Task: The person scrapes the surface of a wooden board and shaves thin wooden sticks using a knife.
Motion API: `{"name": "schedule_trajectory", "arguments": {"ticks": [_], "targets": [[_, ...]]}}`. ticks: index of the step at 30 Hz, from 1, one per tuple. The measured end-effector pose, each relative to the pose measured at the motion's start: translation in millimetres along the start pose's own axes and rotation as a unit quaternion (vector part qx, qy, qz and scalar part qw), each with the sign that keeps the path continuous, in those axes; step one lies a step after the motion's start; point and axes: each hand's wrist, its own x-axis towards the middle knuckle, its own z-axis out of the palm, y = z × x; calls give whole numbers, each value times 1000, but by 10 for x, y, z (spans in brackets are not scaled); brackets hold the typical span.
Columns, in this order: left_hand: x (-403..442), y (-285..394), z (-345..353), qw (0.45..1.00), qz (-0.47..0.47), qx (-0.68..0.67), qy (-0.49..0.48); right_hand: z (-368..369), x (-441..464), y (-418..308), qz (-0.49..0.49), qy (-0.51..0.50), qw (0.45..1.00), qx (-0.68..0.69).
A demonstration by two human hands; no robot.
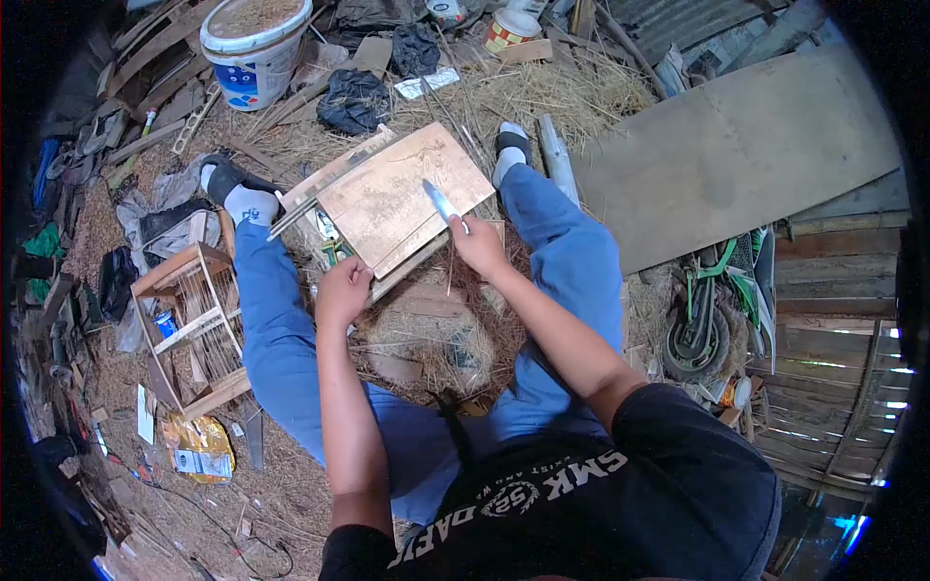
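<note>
1. Large sheet: a long, grey-brown flat sheet [727, 160] lies to the right of the rectangular, light-brown wooden board [373, 198]. The board is the landmark for all positions below.
2. Board: it lies over other wooden pieces, between the person's blue-trousered legs [572, 261]. Its long axis runs obliquely, from near left to far right.
3. Frame: an open, box-shaped wooden frame [218, 394] stands left of the board, well apart from it.
4. Bucket: a white and blue plastic bucket [247, 77] stands beyond the board, to its far left.
5. Left hand [342, 290]: located at the board's near left corner. The fingers are curled, with thumb and forefinger at the edge; whether they pinch it cannot be told.
6. Right hand [477, 247]: located at the near edge, toward the right end. The fingers are clenched around the handle of the knife.
7. Knife: a silver-bladed metal knife [441, 200] extends from the right hand over the board. The blade points away from the person and leftward, crossing the board's long axis roughly parallel to its short edges. The right hand is the nearer to the blade.
</note>
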Motion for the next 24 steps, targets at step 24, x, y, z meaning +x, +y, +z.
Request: {"name": "schedule_trajectory", "arguments": {"ticks": [24], "targets": [[-11, -17, 48, 1000, 13, -21, 9, 174, -224, -205, 57, -11, 996, 69]]}}
